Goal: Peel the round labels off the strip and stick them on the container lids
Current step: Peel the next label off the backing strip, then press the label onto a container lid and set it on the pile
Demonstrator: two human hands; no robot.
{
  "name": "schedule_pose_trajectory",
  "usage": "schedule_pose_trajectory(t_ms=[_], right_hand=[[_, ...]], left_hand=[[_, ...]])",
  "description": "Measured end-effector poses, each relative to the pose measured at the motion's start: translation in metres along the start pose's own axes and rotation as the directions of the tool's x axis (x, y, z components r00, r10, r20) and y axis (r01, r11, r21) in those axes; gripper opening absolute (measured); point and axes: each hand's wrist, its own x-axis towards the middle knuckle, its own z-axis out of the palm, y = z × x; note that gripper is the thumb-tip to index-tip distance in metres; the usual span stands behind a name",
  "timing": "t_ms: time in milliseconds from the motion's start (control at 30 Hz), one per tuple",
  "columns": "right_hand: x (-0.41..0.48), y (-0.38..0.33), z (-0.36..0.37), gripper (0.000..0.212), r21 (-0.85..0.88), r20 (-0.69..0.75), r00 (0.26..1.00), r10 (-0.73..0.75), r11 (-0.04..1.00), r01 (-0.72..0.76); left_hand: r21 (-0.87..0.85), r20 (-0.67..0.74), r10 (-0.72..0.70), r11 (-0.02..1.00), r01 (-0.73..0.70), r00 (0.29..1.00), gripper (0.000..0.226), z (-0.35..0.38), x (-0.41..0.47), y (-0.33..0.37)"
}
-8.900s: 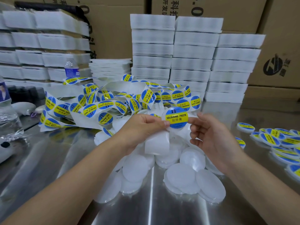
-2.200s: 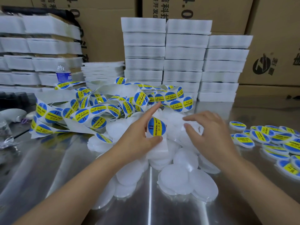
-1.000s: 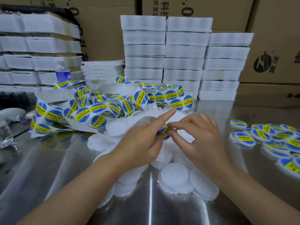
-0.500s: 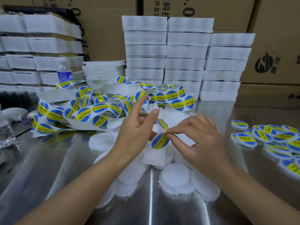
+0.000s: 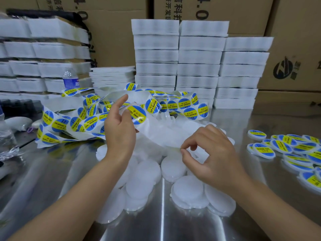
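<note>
Just now the left hand [image 5: 119, 131] has lifted the strip [image 5: 161, 134] at centre frame, gripping it with a label [image 5: 137, 113] by its thumb. The right hand [image 5: 213, 153] has dropped lower right and pinches the strip's bare end above the lids [image 5: 188, 195] on the desk [image 5: 52, 180]. That likely readies the next peel; how the left fingers close is hidden behind the hand.

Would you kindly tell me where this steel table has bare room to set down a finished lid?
Bare steel table shows between the plain white lids and the labelled lids on the right, and on the near left, below the label strip and left of the left forearm. The middle is crowded with lids; white stacks fill the back.
</note>
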Motion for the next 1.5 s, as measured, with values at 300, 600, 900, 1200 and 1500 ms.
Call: schedule_pose_trajectory(t_ms=[300,600,900,1200,1500], right_hand=[[-0.005,0.010,0.010,0.024,0.012,0.189,0.940,0.285,0.956,-0.292],[-0.010,0.015,0.020,0.079,-0.039,0.466,0.858,0.215,0.974,-0.222],[-0.008,0.016,0.020,0.060,-0.097,0.418,0.869,0.266,0.964,-0.248],[-0.007,0.018,0.020,0.054,-0.115,0.416,0.863,0.286,0.958,-0.262],[-0.010,0.021,0.022,0.065,-0.155,0.359,0.879,0.314,0.949,-0.275]], left_hand=[[0.047,-0.177,0.299,0.954,-0.295,0.938,0.036,-0.005,0.000,0.017],[0.527,0.075,0.853,0.406,-0.747,0.517,0.043,-0.022,0.004,0.015],[0.405,0.190,0.755,0.522,-0.751,0.627,0.018,-0.013,-0.007,0.022],[0.376,0.387,0.140,0.878,-0.295,0.911,0.030,-0.008,-0.007,0.017],[0.529,0.518,-0.280,0.847,-0.046,0.808,0.030,-0.003,-0.009,0.014]])
